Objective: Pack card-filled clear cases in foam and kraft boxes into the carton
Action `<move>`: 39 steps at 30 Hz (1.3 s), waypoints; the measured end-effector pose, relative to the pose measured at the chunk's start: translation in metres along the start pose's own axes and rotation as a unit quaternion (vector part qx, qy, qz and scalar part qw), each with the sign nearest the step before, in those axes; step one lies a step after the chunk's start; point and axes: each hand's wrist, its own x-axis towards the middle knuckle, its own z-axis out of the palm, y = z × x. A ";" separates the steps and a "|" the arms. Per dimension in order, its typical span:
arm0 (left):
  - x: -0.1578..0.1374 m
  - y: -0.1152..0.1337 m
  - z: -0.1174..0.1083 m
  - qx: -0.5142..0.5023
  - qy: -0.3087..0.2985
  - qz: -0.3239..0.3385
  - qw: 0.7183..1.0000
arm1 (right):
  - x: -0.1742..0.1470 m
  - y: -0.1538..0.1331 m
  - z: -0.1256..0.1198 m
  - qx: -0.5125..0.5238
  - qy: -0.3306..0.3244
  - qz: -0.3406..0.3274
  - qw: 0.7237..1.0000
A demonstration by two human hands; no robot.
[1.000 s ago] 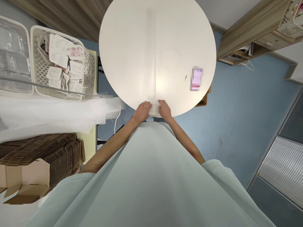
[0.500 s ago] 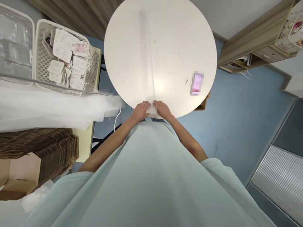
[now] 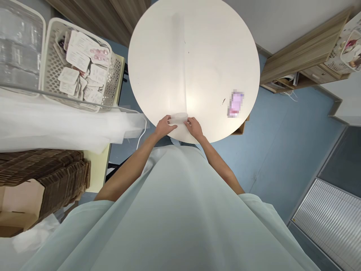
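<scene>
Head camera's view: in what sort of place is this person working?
Perhaps a packing room: folded brown cardboard boxes are beside translucent white sheets, near a white perforated plastic basket of white cards.

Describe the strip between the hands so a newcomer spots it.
On the round white table, a long, narrow, pale translucent strip runs toward the wearer. Its curled near end lies between left hand and right hand. Unlike the pixelated pink-purple rectangle, it nearly matches the table.

- I count two hands: left hand (image 3: 164,127), right hand (image 3: 195,128).
- One translucent strip (image 3: 178,79).
- One round tabletop (image 3: 220,56).
- One pixelated purple item (image 3: 236,103).
- Two perforated baskets: left-side basket (image 3: 113,81), far-right basket (image 3: 335,63).
- One open cardboard box (image 3: 22,197).
- Folded cartons (image 3: 63,188): too tightly stacked for me to count.
</scene>
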 end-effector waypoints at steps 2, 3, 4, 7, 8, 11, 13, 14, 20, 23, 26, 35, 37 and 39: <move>0.006 0.000 -0.002 -0.024 0.011 -0.023 0.999 | 0.004 -0.002 -0.002 0.003 0.000 0.017 1.000; 0.009 -0.001 -0.003 -0.029 0.019 -0.031 0.999 | 0.007 -0.003 -0.003 0.003 0.002 0.026 1.000; 0.012 -0.001 -0.003 -0.030 0.027 -0.037 0.998 | 0.009 -0.004 -0.003 0.001 0.003 0.036 0.999; 0.023 0.000 0.000 -0.014 0.039 -0.051 0.998 | 0.015 -0.008 -0.003 -0.002 0.008 0.081 0.997; 0.026 0.001 0.001 -0.006 0.040 -0.057 0.998 | 0.016 -0.009 -0.002 -0.003 0.010 0.095 0.995; 0.032 0.004 0.006 0.015 0.046 -0.079 0.996 | 0.019 -0.013 0.000 -0.007 0.016 0.123 0.992; 0.031 0.006 0.009 0.024 0.058 -0.089 0.994 | 0.019 -0.016 0.001 -0.022 0.026 0.121 0.992; 0.030 0.007 0.010 0.032 0.073 -0.088 0.993 | 0.018 -0.018 0.001 -0.038 0.037 0.109 0.993; 0.022 0.008 0.015 0.145 0.112 0.130 0.974 | 0.026 -0.026 -0.003 -0.144 0.022 -0.095 0.985; 0.025 0.004 0.016 0.167 0.048 0.221 0.960 | 0.033 -0.024 -0.011 -0.158 -0.032 -0.130 0.978; 0.027 0.000 0.016 0.184 0.017 0.237 0.954 | 0.033 -0.019 -0.018 -0.177 -0.065 -0.145 0.971; 0.002 -0.017 0.016 0.237 -0.040 0.247 0.939 | -0.006 -0.006 0.008 -0.186 -0.066 -0.123 0.973; -0.007 -0.020 0.019 0.241 -0.043 0.233 0.941 | -0.020 -0.002 0.013 -0.187 -0.074 -0.128 0.971; -0.014 -0.024 0.022 0.236 -0.048 0.218 0.946 | -0.031 0.003 0.016 -0.181 -0.080 -0.132 0.971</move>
